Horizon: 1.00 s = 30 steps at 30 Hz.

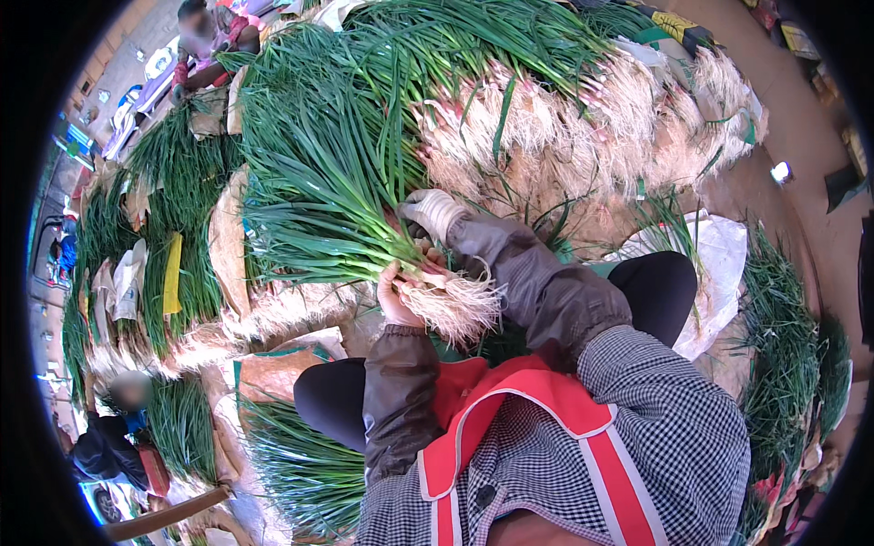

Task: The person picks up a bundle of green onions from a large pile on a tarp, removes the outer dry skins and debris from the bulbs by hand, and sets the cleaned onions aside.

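A bunch of green garlic-like plants (pixel 410 263) is held in my bare left hand (pixel 397 297), its fingers wrapped around the pale stems. The bunch's white roots (pixel 454 304) hang toward my lap, and its long leaves fan out to the upper left. My right hand (pixel 431 210), in a pale glove, is bent over the stems just above the left one. Its fingertips are partly hidden among the leaves, so I cannot tell whether they pinch a stalk. Beyond both hands lies a large heap of the same plants (pixel 328 130), with its roots (pixel 532 123) toward the right.
More bundles lie at left (pixel 177 225), lower left (pixel 307 464) and right (pixel 778 355). A white sack (pixel 724 259) lies beside my right knee. A brown curved bar (pixel 167 515) is at lower left. One person (pixel 205 48) sits at upper left, another (pixel 113 443) at lower left.
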### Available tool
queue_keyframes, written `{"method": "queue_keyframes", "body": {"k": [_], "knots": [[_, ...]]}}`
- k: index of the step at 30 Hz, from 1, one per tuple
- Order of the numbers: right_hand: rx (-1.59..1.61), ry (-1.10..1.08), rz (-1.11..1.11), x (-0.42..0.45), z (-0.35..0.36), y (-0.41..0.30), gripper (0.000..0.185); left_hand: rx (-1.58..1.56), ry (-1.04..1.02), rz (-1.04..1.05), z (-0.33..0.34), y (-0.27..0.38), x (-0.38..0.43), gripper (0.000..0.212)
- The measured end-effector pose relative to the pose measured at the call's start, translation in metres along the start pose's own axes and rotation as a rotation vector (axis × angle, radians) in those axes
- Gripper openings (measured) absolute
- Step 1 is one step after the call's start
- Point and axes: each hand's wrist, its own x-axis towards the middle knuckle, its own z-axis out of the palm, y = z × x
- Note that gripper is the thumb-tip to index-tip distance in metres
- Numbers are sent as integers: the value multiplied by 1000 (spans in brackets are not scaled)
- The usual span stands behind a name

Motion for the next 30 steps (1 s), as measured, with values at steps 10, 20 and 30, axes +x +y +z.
{"method": "queue_keyframes", "body": {"k": [10,20,30], "knots": [[-1204,-170,177,4,-50,157,32,27,-53,72,2,-1,2,59],[-1360,652,-498,127,-67,-40,17,40,-156,93,-15,4,5,49],[-777,586,-321,22,-71,-16,42,-83,-175,204,-5,0,6,42]]}}
